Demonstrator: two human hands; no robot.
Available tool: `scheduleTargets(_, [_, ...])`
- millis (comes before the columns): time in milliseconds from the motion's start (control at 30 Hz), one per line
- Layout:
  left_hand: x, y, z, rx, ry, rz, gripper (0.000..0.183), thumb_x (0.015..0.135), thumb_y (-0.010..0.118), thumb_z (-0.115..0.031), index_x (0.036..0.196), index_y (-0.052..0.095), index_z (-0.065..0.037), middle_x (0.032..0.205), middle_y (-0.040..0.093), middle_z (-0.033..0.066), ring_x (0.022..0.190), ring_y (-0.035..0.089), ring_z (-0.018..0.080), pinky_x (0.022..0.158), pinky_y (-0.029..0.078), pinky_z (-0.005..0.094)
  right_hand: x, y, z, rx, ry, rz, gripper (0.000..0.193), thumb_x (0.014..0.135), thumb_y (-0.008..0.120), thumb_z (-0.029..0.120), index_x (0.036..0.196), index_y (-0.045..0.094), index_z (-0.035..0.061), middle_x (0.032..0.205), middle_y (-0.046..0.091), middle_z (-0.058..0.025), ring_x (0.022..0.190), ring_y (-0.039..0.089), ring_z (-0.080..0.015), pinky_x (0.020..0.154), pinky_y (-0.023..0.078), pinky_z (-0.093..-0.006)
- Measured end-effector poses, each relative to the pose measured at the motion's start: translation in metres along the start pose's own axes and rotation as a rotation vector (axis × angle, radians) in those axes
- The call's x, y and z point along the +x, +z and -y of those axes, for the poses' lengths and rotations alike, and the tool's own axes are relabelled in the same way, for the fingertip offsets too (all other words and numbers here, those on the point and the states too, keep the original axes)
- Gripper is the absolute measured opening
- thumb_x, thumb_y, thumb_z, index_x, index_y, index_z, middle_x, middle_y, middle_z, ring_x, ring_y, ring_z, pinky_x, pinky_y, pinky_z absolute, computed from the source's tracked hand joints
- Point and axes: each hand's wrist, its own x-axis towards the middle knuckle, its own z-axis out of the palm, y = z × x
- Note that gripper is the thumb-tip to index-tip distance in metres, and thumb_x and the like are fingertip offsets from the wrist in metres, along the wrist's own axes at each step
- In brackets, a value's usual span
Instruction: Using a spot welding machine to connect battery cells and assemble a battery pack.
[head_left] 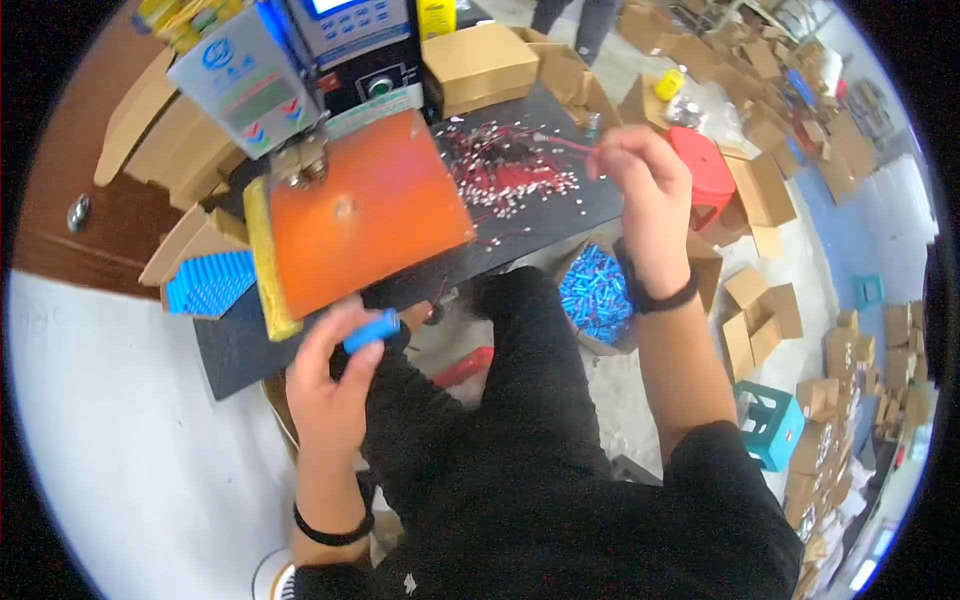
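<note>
A blue cylindrical battery cell is held between the thumb and fingers of my left hand, just off the near edge of an orange board. My right hand is raised over the table's right end, its fingertips pinched on a thin red wire lead. The wire runs left toward a loose pile of red and black leads with white connectors on the dark table. Behind the board stands a machine with a screen and a knob; its metal head sits over the board's far left corner.
A box of lined-up blue cells stands at the left, beside a yellow strip. Right of my knees, a carton holds many blue cells. Closed brown box behind the leads; red stool, teal stool and cartons at right.
</note>
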Motion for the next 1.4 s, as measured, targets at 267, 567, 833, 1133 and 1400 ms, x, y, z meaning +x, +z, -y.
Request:
scheduleTargets(267, [0.07,-0.013,0.014,0.416,0.159,-0.046,0.034,0.092,0.057,-0.014,0.123,0.054,-0.001,0.109,0.065,0.0186,0.106,0.059,0.0347,0.095,0.043,0.0422,-0.034,0.04,-0.033,0.167,-0.113,0.081,0.012,0.081,0.049,-0.003,0.087,0.059,-0.0026,0.086,0.058,-0.0099,0.077,0.055,-0.0158,0.072,0.043,-0.0265])
scheduleTargets(567, [0.107,-0.005,0.052,0.379,0.278,-0.033,0.03,0.09,0.06,-0.017,0.117,0.06,-0.004,0.112,0.065,0.0168,0.108,0.059,0.0313,0.095,0.045,0.0416,-0.033,0.085,-0.056,0.078,-0.218,0.13,0.008,0.079,0.05,-0.003,0.083,0.057,-0.0024,0.081,0.056,-0.0073,0.073,0.052,-0.0146,0.067,0.042,-0.0257])
scheduleTargets(833, [0.134,-0.018,0.045,0.289,-0.019,0.064,0.029,0.083,0.068,-0.02,0.104,0.067,-0.001,0.094,0.067,0.0167,0.083,0.065,0.0272,0.074,0.051,0.0336,-0.019,0.107,-0.08,0.072,-0.254,0.121,0.011,0.08,0.048,0.002,0.084,0.056,-0.004,0.081,0.058,-0.0136,0.077,0.053,-0.0204,0.074,0.043,-0.0313])
scheduleTargets(1133, [0.142,-0.014,0.061,0.332,-0.011,0.027,0.038,0.082,0.072,-0.026,0.108,0.067,0.001,0.081,0.067,0.0083,0.071,0.057,0.0123,0.069,0.046,0.0261,-0.009,0.114,-0.088,0.081,-0.161,0.124,0.015,0.08,0.044,0.005,0.085,0.054,-0.0047,0.08,0.057,-0.0172,0.075,0.053,-0.0233,0.072,0.044,-0.0329])
scheduleTargets(1400, [0.142,-0.013,0.065,0.266,0.013,0.028,0.04,0.082,0.073,-0.026,0.111,0.066,0.002,0.083,0.068,0.0065,0.073,0.056,0.0099,0.07,0.045,0.0238,-0.007,0.113,-0.091,0.048,-0.205,0.158,0.016,0.08,0.044,0.007,0.086,0.053,-0.0046,0.082,0.057,-0.0178,0.076,0.052,-0.0238,0.071,0.044,-0.0334])
